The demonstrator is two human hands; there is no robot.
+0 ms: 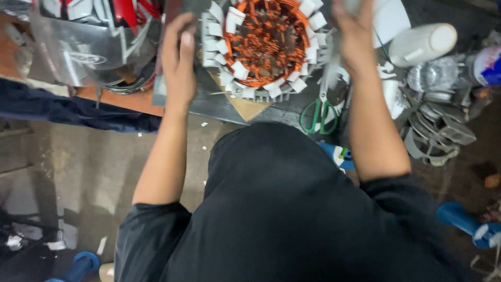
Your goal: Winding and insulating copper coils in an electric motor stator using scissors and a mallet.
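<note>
Both hands steady a motor winding on the bench.
Left hand (178,57) and right hand (355,34) press flat, fingers extended, against opposite sides of the copper coil (266,44); scissors (321,112) lie near.

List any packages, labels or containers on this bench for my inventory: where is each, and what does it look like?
White bottle: lying on its side, upper right, cylindrical, plain white.
Can: far right edge, rounded, blue, white and red label, partly cut off.
Clear plastic bag: upper left beside the left hand, crinkled, red and white contents.
</note>
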